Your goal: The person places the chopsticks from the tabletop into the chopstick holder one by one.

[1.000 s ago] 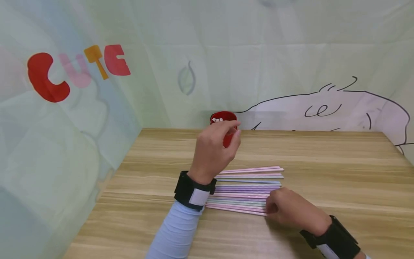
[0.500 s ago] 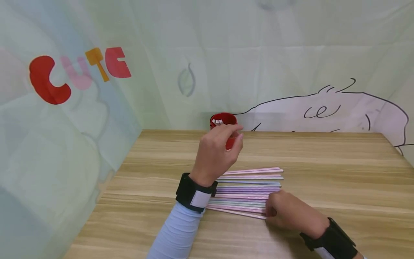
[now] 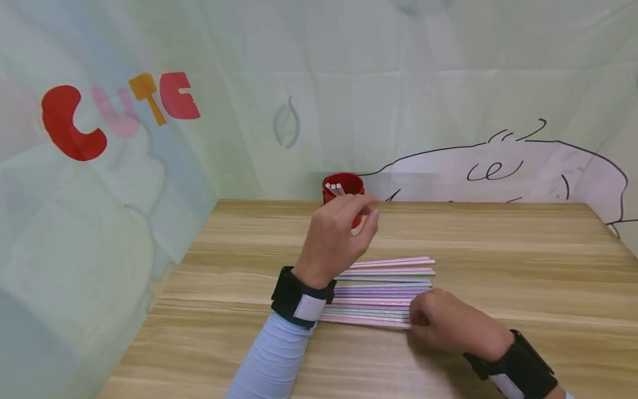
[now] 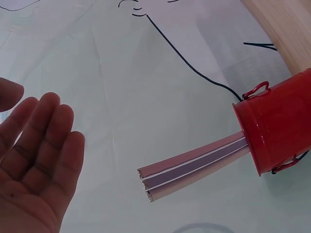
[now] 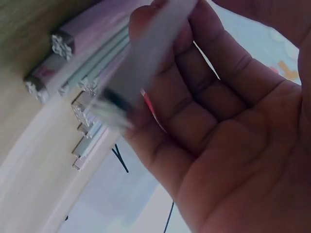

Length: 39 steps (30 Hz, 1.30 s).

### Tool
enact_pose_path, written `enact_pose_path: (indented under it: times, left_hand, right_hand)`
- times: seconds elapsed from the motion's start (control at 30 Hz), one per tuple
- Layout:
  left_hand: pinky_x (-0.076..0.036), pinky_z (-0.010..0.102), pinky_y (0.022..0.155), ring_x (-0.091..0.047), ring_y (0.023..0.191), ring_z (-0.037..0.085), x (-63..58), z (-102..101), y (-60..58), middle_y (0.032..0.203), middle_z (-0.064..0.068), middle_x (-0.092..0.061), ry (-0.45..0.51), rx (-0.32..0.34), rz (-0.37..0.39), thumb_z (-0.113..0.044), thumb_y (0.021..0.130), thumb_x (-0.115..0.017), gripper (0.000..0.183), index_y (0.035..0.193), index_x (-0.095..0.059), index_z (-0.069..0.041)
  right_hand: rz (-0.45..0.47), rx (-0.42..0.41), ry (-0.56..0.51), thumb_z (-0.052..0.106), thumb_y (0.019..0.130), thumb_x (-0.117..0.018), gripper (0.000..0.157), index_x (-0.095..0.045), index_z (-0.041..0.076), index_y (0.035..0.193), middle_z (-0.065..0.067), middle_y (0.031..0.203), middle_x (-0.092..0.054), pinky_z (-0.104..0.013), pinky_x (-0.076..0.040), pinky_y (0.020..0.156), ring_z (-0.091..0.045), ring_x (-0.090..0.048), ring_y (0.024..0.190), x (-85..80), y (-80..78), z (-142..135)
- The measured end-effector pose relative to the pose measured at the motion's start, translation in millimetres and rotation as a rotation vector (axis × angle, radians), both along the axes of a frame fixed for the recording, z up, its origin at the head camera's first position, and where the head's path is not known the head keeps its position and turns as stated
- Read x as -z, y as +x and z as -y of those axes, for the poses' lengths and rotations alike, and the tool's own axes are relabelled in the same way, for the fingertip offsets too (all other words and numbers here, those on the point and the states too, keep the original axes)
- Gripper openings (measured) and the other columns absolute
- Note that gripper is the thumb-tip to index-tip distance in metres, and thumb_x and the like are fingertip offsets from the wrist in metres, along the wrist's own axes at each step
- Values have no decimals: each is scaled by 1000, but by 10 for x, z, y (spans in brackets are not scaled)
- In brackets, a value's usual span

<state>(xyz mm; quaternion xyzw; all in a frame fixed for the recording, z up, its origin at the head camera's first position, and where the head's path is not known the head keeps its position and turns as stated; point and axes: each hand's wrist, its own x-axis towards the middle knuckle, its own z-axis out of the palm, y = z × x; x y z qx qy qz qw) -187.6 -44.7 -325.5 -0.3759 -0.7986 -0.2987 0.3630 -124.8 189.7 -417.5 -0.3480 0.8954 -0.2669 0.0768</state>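
In the head view my left hand (image 3: 336, 235) hovers in front of the small red bucket (image 3: 351, 180), hiding part of it. The left wrist view shows its fingers relaxed with nothing in them, apart from the bucket. Three long thin sticks (image 4: 194, 165), pink and purple with white edges, stick out of that bucket. My right hand (image 3: 456, 324) is at the right ends of a row of pastel sticks (image 3: 379, 302) on the table. Between its fingertips it pinches one pale stick (image 5: 146, 58), blurred in the right wrist view, with other stick ends beside it.
The wooden table (image 3: 523, 266) extends back to a pale printed cloth (image 3: 423, 100) hung behind it and on the left. The bucket stands at the table's back edge against the cloth.
The nearest stick swung out toward the front half a second ago and now lies back against the row. My left hand has shifted slightly right; the right hand barely moves.
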Motion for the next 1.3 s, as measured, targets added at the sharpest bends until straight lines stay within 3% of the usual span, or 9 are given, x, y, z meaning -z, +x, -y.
enact_pose_path:
  times: [0.17,0.5,0.7,0.9,1.13,1.3]
  left_hand:
    - [-54,22,76,-64,79,16,-6,-16,14,91,5,-72,-15,10,17,-16,92,-72,22,111,-73,-5]
    - [-54,22,77,-65,81,16,-1,-44,39,93,5,-73,-28,39,39,-15,93,-69,21,112,-73,-5]
    - [-53,20,79,-66,81,15,9,-78,55,97,5,-74,-46,55,61,-17,93,-70,23,113,-73,-5]
    - [-53,20,82,-68,82,15,28,-99,93,100,5,-74,-68,76,82,-18,93,-71,23,112,-73,-6]
    - [-52,18,83,-68,83,12,21,-117,163,99,3,-74,-77,115,109,-18,93,-72,22,112,-74,-7]
    - [-52,17,85,-69,86,11,30,-154,218,103,2,-74,-117,159,127,-20,91,-74,24,112,-75,-8]
  right_hand:
    - [-77,13,-34,4,88,-74,19,-65,18,77,17,71,-55,-23,-48,57,2,-49,64,-49,-4,-22]
    - [-13,60,-118,9,92,-74,5,-72,14,90,13,85,-65,-27,-57,70,-2,-63,79,-303,-6,-107]
    - [-65,102,-235,11,90,-77,9,-74,19,93,15,88,-68,-29,-59,75,-5,-67,84,-457,19,-184]
    - [-144,230,-374,10,85,-81,16,-73,22,90,13,88,-71,-28,-58,73,-9,-69,84,-564,13,-188]
    - [-187,434,-566,7,81,-85,15,-73,12,88,2,87,-72,-26,-57,61,-14,-68,75,-747,19,-156]
    - [-187,515,-677,6,82,-84,15,-72,5,92,-4,89,-72,-25,-58,66,-15,-71,77,-851,29,-129]
